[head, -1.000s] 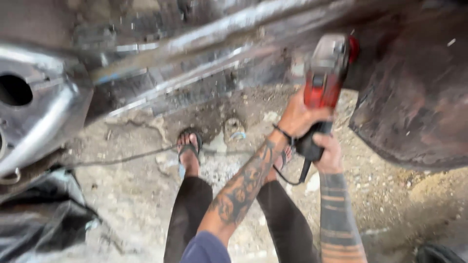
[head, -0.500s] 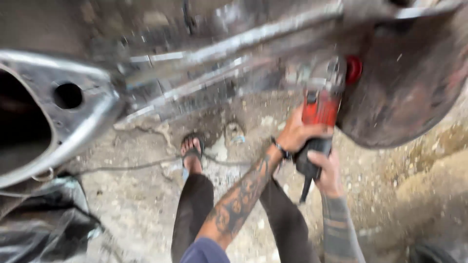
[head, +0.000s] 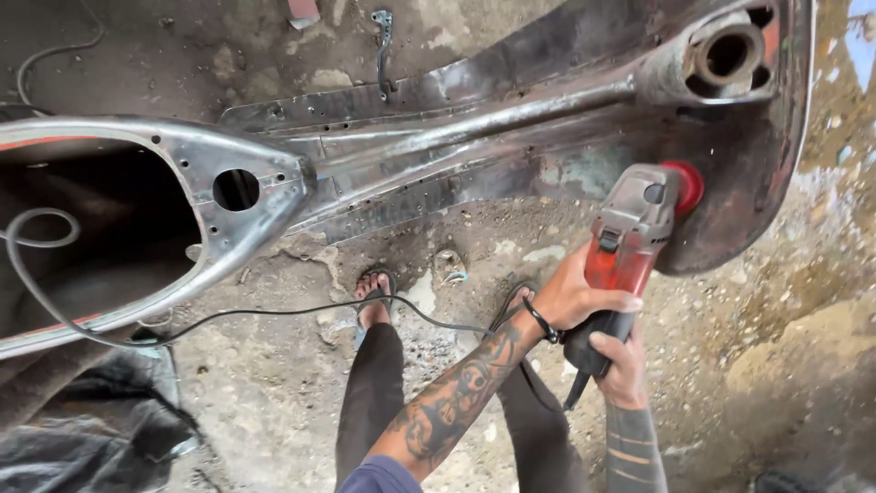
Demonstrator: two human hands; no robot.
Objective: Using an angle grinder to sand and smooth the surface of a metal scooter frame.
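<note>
The left hand (head: 577,297) is wrapping around the red middle of an angle grinder (head: 630,246), fingers curled over the top of the body, while the right hand (head: 620,365) is gripping the black rear handle just below, fingers closed tight around it; the two hands are sitting close together, one right behind the other on the tool. The grinder's grey head with its red guard is pointing up and is lying against, or just beside, the rusty dark panel at the right end of a bare metal scooter frame (head: 274,183); whether the disc is actually touching the metal cannot be told. The frame is stretching across the upper view, with a ground-shiny teardrop opening on the left, a central tube running right, and a round rusty tube end (head: 727,55) at top right. A black power cable (head: 228,315) is trailing from the grinder leftward across the gritty concrete floor (head: 274,402) and looping near the frame's opening. The person's foot in a sandal (head: 374,290) is standing on the floor below the frame, and crumpled black plastic sheeting (head: 82,429) is lying at bottom left.
</note>
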